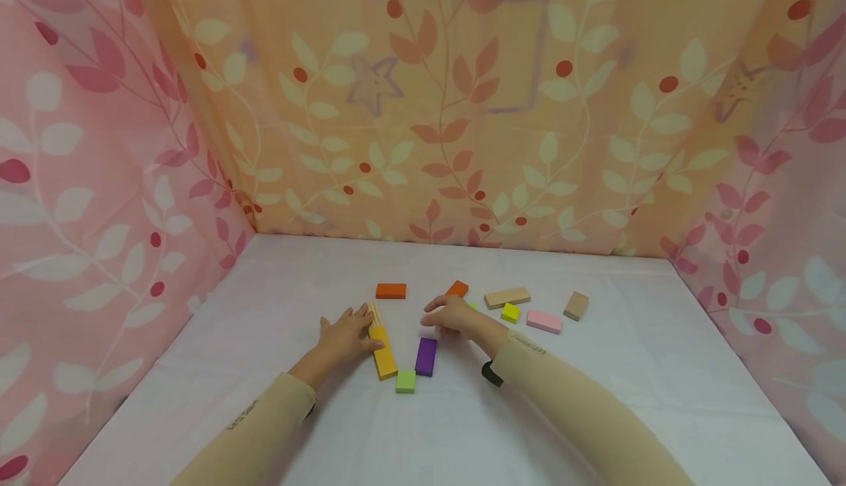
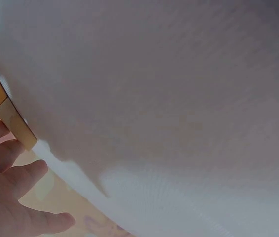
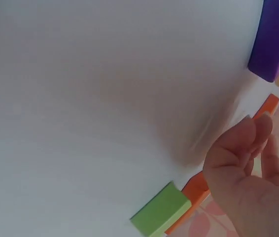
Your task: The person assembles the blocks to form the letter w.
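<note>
My left hand (image 1: 345,339) lies against a yellow block (image 1: 383,360) and a striped light wooden piece (image 1: 374,313) set end to end with it. Its thumb reaches onto the yellow block; in the left wrist view the fingers (image 2: 1,153) are spread, some touching the wooden piece (image 2: 16,123). My right hand (image 1: 456,316) hovers over the table beyond a purple block (image 1: 426,357), fingers loosely bent. In the right wrist view its thumb and fingertips (image 3: 262,123) come close together, and no object shows between them. A light green block (image 1: 406,382) stands near the purple block's lower end.
An orange block (image 1: 391,291) lies behind the left hand. Another orange block (image 1: 457,288) and a green block (image 3: 161,210) are partly behind the right hand. To the right lie a wooden plank (image 1: 507,297), yellow block (image 1: 510,313), pink block (image 1: 544,321) and wooden block (image 1: 576,306).
</note>
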The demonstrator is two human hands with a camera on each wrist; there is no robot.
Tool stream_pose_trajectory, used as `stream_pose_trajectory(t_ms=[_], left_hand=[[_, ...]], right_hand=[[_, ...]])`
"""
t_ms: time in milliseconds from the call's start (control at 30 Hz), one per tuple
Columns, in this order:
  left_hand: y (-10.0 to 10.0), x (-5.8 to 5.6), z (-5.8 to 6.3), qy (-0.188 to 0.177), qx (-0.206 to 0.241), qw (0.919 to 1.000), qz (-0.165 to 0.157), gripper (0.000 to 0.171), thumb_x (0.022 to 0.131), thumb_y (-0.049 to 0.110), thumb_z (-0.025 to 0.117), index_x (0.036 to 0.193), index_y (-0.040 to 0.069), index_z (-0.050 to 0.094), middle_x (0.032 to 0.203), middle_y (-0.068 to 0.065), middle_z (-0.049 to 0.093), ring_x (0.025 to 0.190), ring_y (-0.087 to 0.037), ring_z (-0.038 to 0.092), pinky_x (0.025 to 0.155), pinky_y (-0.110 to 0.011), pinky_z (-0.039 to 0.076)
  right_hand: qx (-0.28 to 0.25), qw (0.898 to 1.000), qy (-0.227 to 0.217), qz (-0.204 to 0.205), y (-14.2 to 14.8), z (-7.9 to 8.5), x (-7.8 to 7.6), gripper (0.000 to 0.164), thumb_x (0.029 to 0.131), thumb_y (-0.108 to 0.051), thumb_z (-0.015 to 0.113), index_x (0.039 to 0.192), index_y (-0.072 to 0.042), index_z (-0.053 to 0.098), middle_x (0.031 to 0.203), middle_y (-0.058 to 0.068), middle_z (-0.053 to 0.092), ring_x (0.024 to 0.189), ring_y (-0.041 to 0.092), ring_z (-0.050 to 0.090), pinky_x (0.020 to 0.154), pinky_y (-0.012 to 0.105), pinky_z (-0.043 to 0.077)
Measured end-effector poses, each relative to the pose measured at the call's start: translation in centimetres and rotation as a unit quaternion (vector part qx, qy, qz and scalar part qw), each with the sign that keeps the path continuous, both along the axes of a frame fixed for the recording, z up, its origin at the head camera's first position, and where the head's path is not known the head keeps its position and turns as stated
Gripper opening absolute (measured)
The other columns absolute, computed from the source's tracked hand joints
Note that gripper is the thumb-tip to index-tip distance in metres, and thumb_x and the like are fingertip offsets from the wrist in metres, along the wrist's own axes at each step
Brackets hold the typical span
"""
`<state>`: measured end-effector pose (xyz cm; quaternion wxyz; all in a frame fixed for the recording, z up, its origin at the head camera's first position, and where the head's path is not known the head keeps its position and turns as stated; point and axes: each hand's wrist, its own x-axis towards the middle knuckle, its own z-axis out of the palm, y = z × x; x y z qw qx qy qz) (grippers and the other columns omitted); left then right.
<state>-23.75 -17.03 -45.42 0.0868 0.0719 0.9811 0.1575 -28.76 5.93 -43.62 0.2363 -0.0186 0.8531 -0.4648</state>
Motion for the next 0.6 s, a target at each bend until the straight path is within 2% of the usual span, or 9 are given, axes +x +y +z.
stream_pose_trajectory(t_ms=[167,267,433,600], left_hand=[[0.0,-0.1,0.0,-0.008,0.003,1.0,0.002,0.073,0.087,0.044,0.07,0.143,0.003,0.047,0.153,-0.018,0.032,0.139,-0.045,0.027,0.1,-0.078,0.007],[0.0,-0.2,-0.1,-0.01,0.0,0.9999,0.001,0.073,0.087,0.044,0.07,0.143,0.003,0.047,0.153,-0.018,0.032,0.139,-0.045,0.027,0.1,-0.078,0.008],[0.0,-0.2,-0.3,-0.012,-0.001,0.9999,0.005,0.074,0.086,0.045,0.07,0.143,0.003,0.047,0.153,-0.018,0.033,0.139,-0.045,0.027,0.1,-0.078,0.008],[0.0,-0.2,-0.4,-0.008,-0.001,0.9999,0.006,0.074,0.086,0.045,0.071,0.142,0.003,0.048,0.153,-0.018,0.033,0.139,-0.045,0.028,0.099,-0.079,0.008]], right_hand=[[-0.039,0.998,0.039,0.004,-1.3,-0.2,-1.6,0.043,0.089,-0.021,0.072,0.129,-0.009,0.062,0.099,0.007,0.061,0.071,0.016,0.051,0.062,0.024,0.043],[-0.055,0.997,0.048,0.015,-2.0,-0.3,-2.4,0.05,0.091,-0.02,0.07,0.138,-0.01,0.056,0.093,0.007,0.061,0.072,0.017,0.052,0.063,0.026,0.043],[-0.018,0.996,0.058,0.059,-3.1,-0.8,-3.7,0.064,0.091,-0.024,0.07,0.148,-0.014,0.043,0.078,0.004,0.052,0.061,0.013,0.045,0.056,0.023,0.041],[0.043,0.994,0.061,0.078,-4.1,-1.3,-5.2,0.07,0.09,-0.032,0.071,0.151,-0.02,0.039,0.103,0.01,0.056,0.057,0.012,0.043,0.055,0.023,0.041]])
